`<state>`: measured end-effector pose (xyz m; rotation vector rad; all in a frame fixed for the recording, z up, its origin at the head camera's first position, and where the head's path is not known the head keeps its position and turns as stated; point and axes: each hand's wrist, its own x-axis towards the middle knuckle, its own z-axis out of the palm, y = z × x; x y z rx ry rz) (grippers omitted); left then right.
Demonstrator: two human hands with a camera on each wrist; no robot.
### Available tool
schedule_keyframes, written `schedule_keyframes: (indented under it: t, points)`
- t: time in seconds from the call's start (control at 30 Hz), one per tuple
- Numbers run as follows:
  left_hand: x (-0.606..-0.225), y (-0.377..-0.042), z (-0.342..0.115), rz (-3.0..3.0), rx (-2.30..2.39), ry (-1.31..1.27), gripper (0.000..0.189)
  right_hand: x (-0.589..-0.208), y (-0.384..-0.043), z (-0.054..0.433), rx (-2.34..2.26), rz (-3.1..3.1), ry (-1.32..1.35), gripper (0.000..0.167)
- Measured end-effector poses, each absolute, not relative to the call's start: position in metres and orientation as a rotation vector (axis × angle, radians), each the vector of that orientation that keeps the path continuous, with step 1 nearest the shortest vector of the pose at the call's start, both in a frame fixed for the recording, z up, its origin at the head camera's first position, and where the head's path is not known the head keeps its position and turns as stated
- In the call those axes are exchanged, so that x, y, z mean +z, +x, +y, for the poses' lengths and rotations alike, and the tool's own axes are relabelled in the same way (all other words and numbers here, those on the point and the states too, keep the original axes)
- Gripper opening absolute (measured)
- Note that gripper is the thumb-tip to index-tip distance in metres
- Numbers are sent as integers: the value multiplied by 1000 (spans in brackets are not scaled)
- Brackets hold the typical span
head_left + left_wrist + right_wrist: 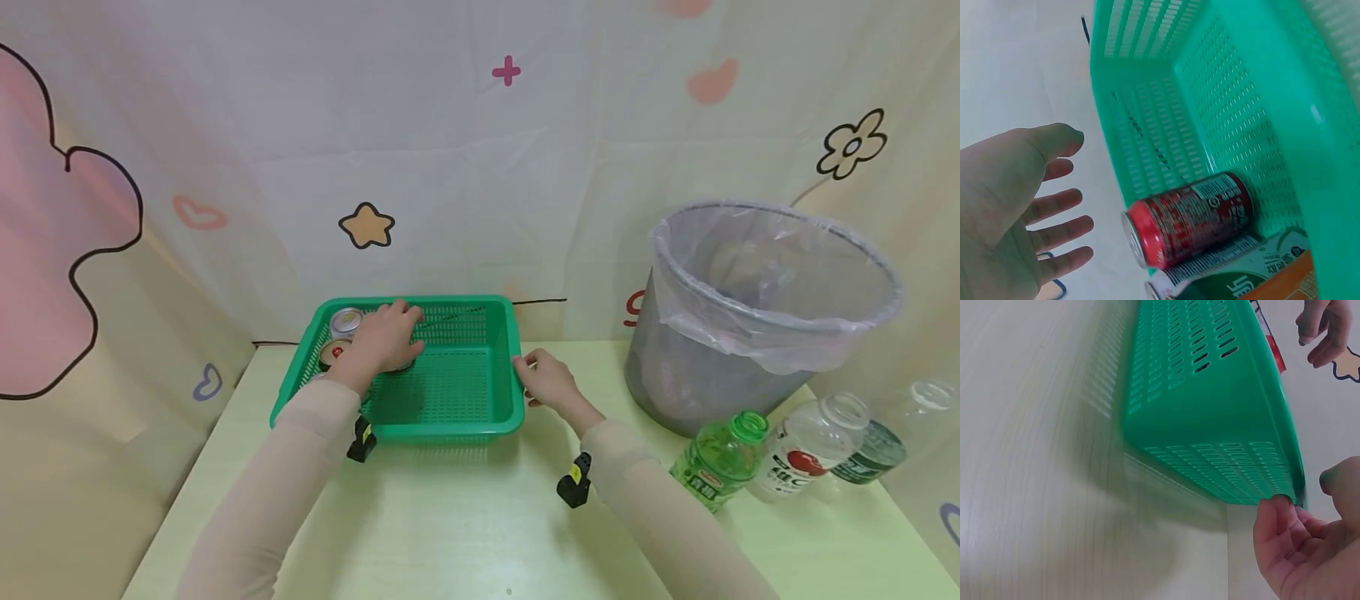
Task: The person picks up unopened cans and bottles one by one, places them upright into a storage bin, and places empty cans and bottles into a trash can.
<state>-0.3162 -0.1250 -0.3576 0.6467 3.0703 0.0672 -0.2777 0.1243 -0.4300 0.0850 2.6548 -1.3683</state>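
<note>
A green plastic basket (450, 432) stands at the back of the table with several drink cans at its left end. In the left wrist view these include a red can (1197, 215), a green and white can (1235, 269) and an orange can (1291, 281), all lying on their sides. Over this end is my left hand (384, 337), fingers spread and nothing in them; it covers part of the cans in the head view. My right hand (549, 379) holds the basket's right rim (1294, 465), its fingers curled beneath the edge.
To the right stands a grey mesh bin (675, 367) lined with a clear bag. In front of it are a green bottle (720, 462), a clear bottle with a red fruit label (802, 454) and another clear bottle (877, 446). A patterned curtain (450, 208) hangs behind the table.
</note>
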Motion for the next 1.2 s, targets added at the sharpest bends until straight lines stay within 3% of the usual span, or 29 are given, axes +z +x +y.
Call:
schedule_keyframes:
  t: [0.33, 0.9, 1.2]
  points:
    - [-365, -291, -104, 3130, -3, 910, 45, -421, -263, 131, -1187, 2864, -92, 29]
    - [-388, -262, -78, 3137, 87, 1128, 41, -417, -226, 139, -1174, 2878, -545, 9]
    - [-397, -255, -67, 3183, 297, 1266, 34, -407, -209, 151, -1092, 2935, -809, 10]
